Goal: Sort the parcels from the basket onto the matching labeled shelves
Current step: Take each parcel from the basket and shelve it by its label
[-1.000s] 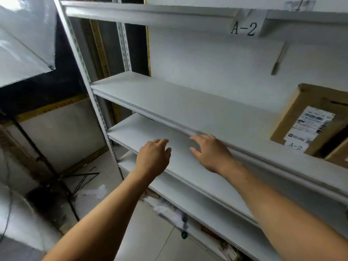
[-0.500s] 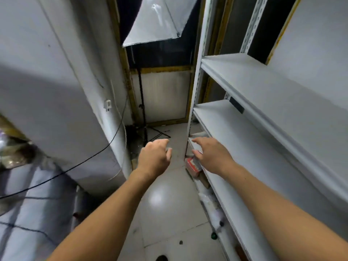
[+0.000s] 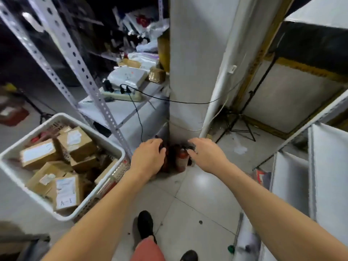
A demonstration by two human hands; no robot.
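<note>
A white plastic basket [image 3: 116,147] stands at the lower left, filled with several brown cardboard parcels [image 3: 39,153]. One parcel [image 3: 66,193] near its front carries a white label reading A-1. My left hand [image 3: 146,157] hovers to the right of the basket's rim with fingers loosely curled, holding nothing. My right hand [image 3: 205,153] reaches forward beside it, fingers relaxed, also empty. Both are out over the floor. The white shelves [image 3: 327,166] lie at the right edge, seen end-on.
A white pillar [image 3: 194,72] rises straight ahead with red fire extinguishers [image 3: 181,159] at its foot. A perforated shelf post [image 3: 81,72] slants behind the basket. A low table with a power strip [image 3: 122,95] and packages is behind. A black tripod [image 3: 243,119] stands right.
My view has swung left from the shelves to the basket and pillar. Both hands stay held out in front and empty, now beside the basket.
</note>
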